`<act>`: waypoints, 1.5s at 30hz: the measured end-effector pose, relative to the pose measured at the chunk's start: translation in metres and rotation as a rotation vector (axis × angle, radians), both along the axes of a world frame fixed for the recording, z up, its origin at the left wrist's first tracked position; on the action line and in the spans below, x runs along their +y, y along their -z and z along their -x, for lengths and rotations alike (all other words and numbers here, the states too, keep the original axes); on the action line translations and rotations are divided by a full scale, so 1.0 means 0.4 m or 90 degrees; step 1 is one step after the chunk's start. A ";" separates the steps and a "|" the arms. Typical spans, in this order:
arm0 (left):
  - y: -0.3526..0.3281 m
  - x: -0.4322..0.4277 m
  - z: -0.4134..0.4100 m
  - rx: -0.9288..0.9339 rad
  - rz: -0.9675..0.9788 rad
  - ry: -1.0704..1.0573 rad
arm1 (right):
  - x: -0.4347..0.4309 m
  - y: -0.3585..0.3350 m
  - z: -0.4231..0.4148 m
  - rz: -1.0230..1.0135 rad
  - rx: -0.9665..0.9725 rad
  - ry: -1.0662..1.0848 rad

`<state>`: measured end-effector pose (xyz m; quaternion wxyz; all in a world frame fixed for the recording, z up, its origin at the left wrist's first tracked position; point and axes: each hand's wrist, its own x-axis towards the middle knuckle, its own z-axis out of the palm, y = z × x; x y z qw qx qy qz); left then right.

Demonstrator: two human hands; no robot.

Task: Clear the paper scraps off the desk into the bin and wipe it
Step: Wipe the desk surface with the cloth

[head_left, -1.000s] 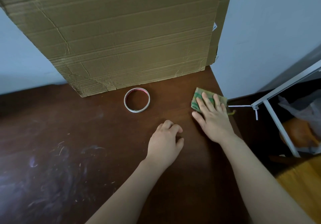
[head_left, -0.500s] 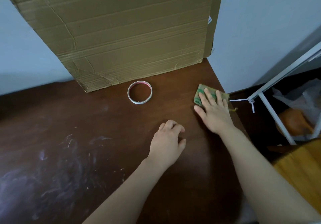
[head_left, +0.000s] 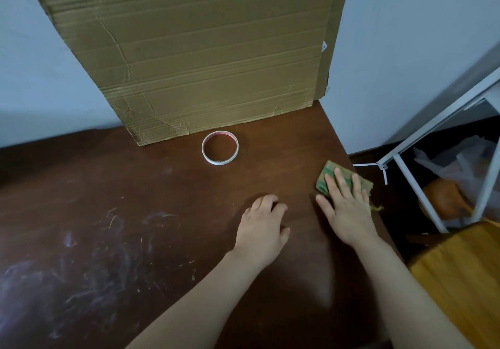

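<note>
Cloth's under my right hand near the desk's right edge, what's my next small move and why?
Probably sweep the cloth leftward with your right hand toward the pale smears at the left front of the desk; they look unwiped.

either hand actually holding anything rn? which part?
Nothing gripped: right hand presses flat fingers on top of the green cloth by the desk edge; left hand rests there, fingers curled, empty.

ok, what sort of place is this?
Probably a corner of a home room, though that's a guess: a scuffed brown wooden desk against a plain wall, a cardboard sheet leaning on that wall, and a white metal frame with a plastic bag beside the desk.
</note>
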<state>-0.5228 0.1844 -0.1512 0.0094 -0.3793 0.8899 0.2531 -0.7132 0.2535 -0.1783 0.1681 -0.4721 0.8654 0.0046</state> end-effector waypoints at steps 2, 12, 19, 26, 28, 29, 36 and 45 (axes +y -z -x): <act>-0.006 -0.003 0.017 -0.016 0.010 -0.008 | -0.070 0.002 0.041 0.000 -0.013 0.000; 0.006 -0.002 0.047 0.027 0.006 -0.017 | 0.072 -0.010 -0.096 0.048 -0.028 -0.074; 0.000 -0.009 -0.019 0.054 0.010 -0.053 | -0.139 -0.004 -0.066 0.025 -0.036 -0.127; -0.004 -0.025 -0.085 0.016 0.044 -0.144 | -0.130 -0.002 -0.137 0.033 -0.024 -0.206; -0.002 -0.021 -0.097 0.016 0.053 -0.152 | -0.056 -0.001 -0.181 0.048 -0.037 -0.240; -0.001 -0.017 -0.102 0.018 0.053 -0.153 | -0.026 -0.001 -0.198 0.043 -0.038 -0.251; -0.003 -0.002 -0.132 0.039 0.021 -0.136 | -0.143 -0.011 -0.180 0.022 -0.035 -0.234; -0.005 -0.008 -0.180 0.031 0.047 -0.190 | -0.090 -0.016 -0.272 0.041 -0.059 -0.309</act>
